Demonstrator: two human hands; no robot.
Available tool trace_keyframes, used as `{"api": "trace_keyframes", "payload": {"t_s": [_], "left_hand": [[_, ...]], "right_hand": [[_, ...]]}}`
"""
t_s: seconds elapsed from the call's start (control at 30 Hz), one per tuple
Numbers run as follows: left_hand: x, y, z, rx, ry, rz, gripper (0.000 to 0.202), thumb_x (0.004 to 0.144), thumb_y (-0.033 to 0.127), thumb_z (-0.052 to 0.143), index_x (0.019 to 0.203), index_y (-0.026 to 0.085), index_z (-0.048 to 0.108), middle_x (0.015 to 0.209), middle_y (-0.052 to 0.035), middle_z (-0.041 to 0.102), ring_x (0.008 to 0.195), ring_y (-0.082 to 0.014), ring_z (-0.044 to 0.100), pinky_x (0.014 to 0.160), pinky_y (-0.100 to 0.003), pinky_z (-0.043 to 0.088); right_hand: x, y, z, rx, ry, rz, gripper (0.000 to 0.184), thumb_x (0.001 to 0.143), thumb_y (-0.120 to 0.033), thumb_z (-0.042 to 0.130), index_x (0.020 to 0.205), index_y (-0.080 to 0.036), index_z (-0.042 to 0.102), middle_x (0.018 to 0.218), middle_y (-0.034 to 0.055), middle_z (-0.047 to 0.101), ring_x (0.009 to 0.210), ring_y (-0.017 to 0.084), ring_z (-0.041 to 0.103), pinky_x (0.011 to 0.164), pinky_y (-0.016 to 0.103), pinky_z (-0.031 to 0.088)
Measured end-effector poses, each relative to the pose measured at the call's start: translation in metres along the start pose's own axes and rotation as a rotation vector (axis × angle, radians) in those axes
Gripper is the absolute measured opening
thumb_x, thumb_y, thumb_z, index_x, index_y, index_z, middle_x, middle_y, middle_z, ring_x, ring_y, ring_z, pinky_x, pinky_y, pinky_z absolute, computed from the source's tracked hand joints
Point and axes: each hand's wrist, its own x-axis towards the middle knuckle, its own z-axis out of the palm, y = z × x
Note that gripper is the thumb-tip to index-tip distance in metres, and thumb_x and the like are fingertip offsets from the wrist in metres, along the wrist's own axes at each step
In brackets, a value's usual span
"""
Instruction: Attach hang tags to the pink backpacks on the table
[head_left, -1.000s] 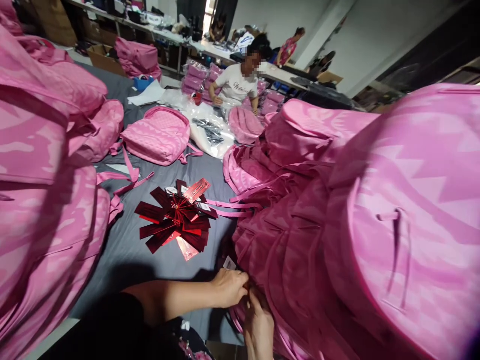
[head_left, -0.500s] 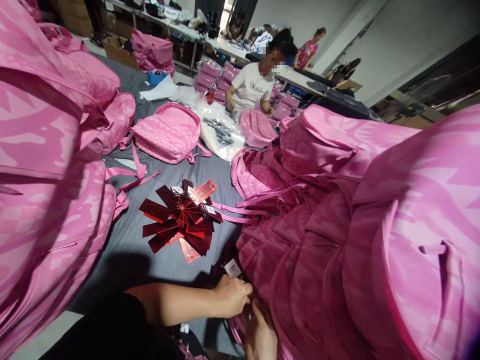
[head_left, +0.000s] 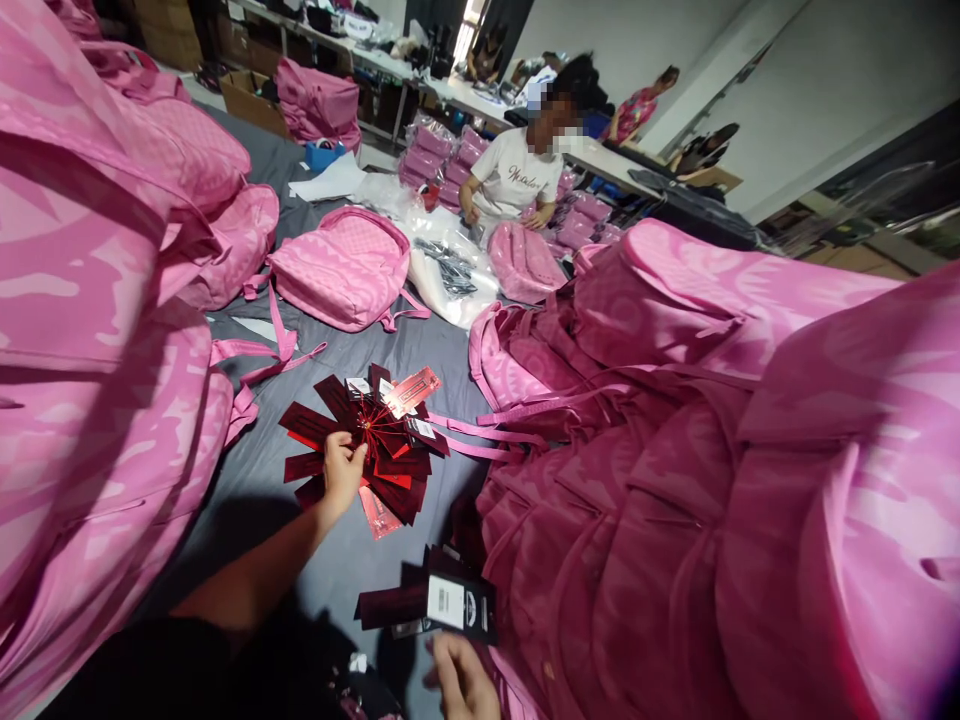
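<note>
Reaches forward with the left hand (head_left: 341, 470), fingers curled shut and thumb pressed in on the red tags (head_left: 375, 440) near the hub of their fan. Glossy, foil-like cards, long and narrow, dark crimson to bright red, splayed like spokes from one tied centre, with a few small white labels among them. Flat on the grey cloth counter (head_left: 255, 500), between two heaps of bags.

Holds the right hand (head_left: 461, 675) low at the bottom edge, fingers loosely bent, just under a small bundle of dark tags (head_left: 450, 603) with a white barcode label on its face. Cannot tell whether gripping the bundle or only touching it.

To the right, a shingled stack of pink backpacks (head_left: 637, 500): woven fabric with a tonal zigzag pattern, deep magenta in shadow, paler on top, thin straps trailing toward the red tags. To the left, a second heap (head_left: 90, 350) of the same smooth, faintly shiny cloth. Beyond the fan, one backpack lying flat (head_left: 341, 265), rounded at the top, finely textured. Next to it a crinkled clear plastic sheet (head_left: 450, 265). At the far end, a person in a white shirt (head_left: 517, 175).
</note>
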Motion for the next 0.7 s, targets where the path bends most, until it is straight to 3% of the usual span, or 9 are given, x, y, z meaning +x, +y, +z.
{"api": "trace_keyframes", "payload": {"t_s": [0.07, 0.17, 0.23, 0.3, 0.4, 0.5, 0.7], "left_hand": [[0.026, -0.006, 0.002, -0.052, 0.002, 0.033, 0.048, 0.073, 0.027, 0.068, 0.115, 0.017, 0.049, 0.113, -0.0082, 0.056, 0.065, -0.0087, 0.057, 0.074, -0.029, 0.05], [0.045, -0.005, 0.01, -0.091, -0.13, 0.079, 0.044, 0.074, 0.03, 0.065, 0.115, 0.017, 0.055, 0.114, -0.0087, 0.059, 0.07, -0.011, 0.062, 0.073, -0.027, 0.051], [0.047, -0.003, 0.014, -0.086, -0.195, 0.095, 0.03, 0.077, 0.033, 0.061, 0.102, 0.017, 0.062, 0.101, -0.0069, 0.065, 0.076, -0.0146, 0.064, 0.073, -0.027, 0.05], [0.046, -0.004, 0.015, -0.086, -0.238, 0.116, 0.024, 0.078, 0.035, 0.059, 0.092, 0.017, 0.065, 0.09, -0.0057, 0.068, 0.077, -0.0173, 0.065, 0.073, -0.028, 0.05], [0.046, -0.015, 0.013, -0.092, -0.271, 0.119, 0.03, 0.079, 0.042, 0.057, 0.094, 0.017, 0.065, 0.086, -0.0056, 0.07, 0.075, -0.0196, 0.065, 0.071, -0.03, 0.051], [0.052, -0.027, 0.013, -0.098, -0.308, 0.113, 0.035, 0.078, 0.047, 0.057, 0.097, 0.018, 0.064, 0.09, -0.0056, 0.071, 0.079, -0.0213, 0.066, 0.075, -0.031, 0.051], [0.05, -0.019, 0.021, -0.063, -0.325, 0.111, 0.034, 0.074, 0.048, 0.059, 0.093, 0.02, 0.066, 0.093, -0.005, 0.072, 0.082, -0.0218, 0.067, 0.078, -0.031, 0.051]], "right_hand": [[0.037, -0.036, 0.038, -0.043, -0.177, -0.205, 0.029, 0.078, -0.045, 0.064, 0.09, -0.019, 0.07, 0.089, 0.006, 0.069, 0.079, 0.021, 0.062, 0.073, 0.029, 0.05], [0.11, -0.095, 0.103, -0.192, -0.205, -0.601, 0.03, 0.09, -0.027, 0.041, 0.105, -0.017, 0.064, 0.109, 0.0104, 0.064, 0.104, 0.021, 0.058, 0.094, 0.033, 0.044], [0.151, -0.124, 0.142, -0.414, -0.266, -0.723, 0.036, 0.089, -0.015, 0.034, 0.114, -0.016, 0.06, 0.121, 0.0109, 0.059, 0.11, 0.019, 0.056, 0.095, 0.03, 0.043], [0.178, -0.142, 0.168, -0.763, -0.379, -0.76, 0.039, 0.089, -0.01, 0.033, 0.121, -0.019, 0.056, 0.126, 0.0091, 0.056, 0.106, 0.017, 0.058, 0.088, 0.026, 0.045], [0.197, -0.152, 0.185, -1.092, -0.458, -0.736, 0.032, 0.09, -0.011, 0.038, 0.112, -0.021, 0.059, 0.116, 0.0068, 0.061, 0.093, 0.016, 0.063, 0.077, 0.025, 0.047], [0.202, -0.154, 0.184, -1.183, -0.418, -0.71, 0.025, 0.09, -0.012, 0.042, 0.101, -0.02, 0.063, 0.107, 0.0069, 0.063, 0.09, 0.017, 0.063, 0.076, 0.026, 0.048], [0.172, -0.154, 0.175, -1.287, -0.266, -0.55, 0.029, 0.09, -0.008, 0.039, 0.106, -0.013, 0.063, 0.107, 0.0174, 0.063, 0.098, 0.024, 0.063, 0.075, 0.034, 0.052]]}}
